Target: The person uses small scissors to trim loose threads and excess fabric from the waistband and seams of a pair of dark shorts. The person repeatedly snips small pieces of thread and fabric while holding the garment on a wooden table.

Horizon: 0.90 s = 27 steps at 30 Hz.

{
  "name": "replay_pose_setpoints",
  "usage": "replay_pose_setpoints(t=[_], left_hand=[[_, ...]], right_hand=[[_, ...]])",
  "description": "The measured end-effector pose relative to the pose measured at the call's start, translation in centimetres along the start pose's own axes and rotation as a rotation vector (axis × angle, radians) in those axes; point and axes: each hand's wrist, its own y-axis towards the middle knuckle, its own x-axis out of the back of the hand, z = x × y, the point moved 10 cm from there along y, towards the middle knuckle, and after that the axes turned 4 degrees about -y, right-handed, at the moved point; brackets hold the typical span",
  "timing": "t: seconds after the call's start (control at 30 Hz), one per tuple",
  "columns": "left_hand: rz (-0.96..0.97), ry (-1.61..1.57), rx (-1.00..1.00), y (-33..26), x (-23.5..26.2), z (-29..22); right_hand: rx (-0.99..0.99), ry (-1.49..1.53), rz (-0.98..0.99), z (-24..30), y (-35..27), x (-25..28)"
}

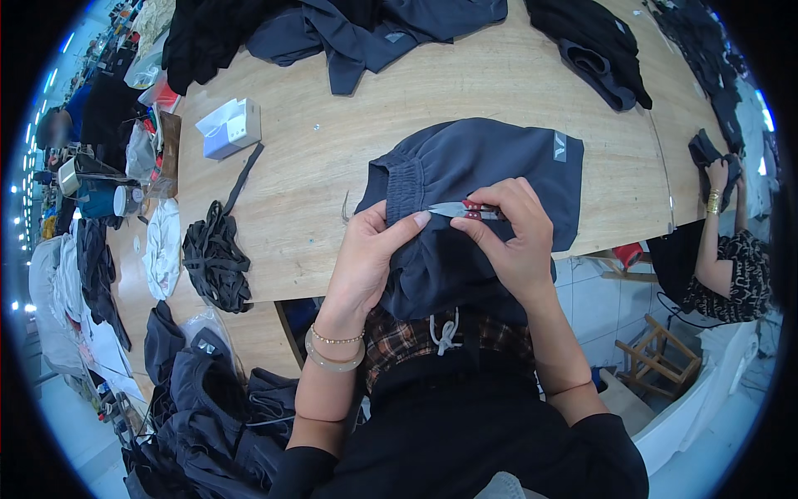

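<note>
A dark grey pair of shorts (499, 158) lies on the table's near edge, its gathered elastic waistband (406, 179) toward the left. My left hand (371, 249) pinches the fabric at the waistband, thumb on top and the other fingers mostly hidden by cloth. Between the thumb and fingers of my right hand (519, 229) are small thread snips (453, 209) with red handles. Their pointed blades reach left to the waistband, close beside my left thumb. A pale patch with a dark mark (560, 147) sits at the far right corner of the shorts.
On the wooden table (291, 183) stand a tissue box (229, 129) and a heap of dark straps (216, 258). Dark garments (366, 37) lie along the far side. More clothes (208, 407) are piled at lower left. At right, another person's hand (716, 175) holds dark cloth, near a wooden stool (657, 362).
</note>
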Motion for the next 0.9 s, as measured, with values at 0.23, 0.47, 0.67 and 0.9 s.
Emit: replay_pose_setpoints(t=[0.23,0.47,0.67,0.9], left_hand=[[0.000,0.151,0.000,0.6,2.3,0.1],[0.002,0.117,-0.005,0.1,1.9,0.4],[-0.004,0.119,-0.031,0.1,1.7,0.5],[-0.003,0.138,-0.012,0.0,2.2,1.2]], right_hand=[[0.073,1.775,0.360,3.8,-0.3,4.6],[0.173,1.735,0.881,15.7,0.2,9.9],[0.231,1.781,0.600,16.1,-0.3,8.8],[0.367,1.796,0.844,16.8,-0.4,7.8]])
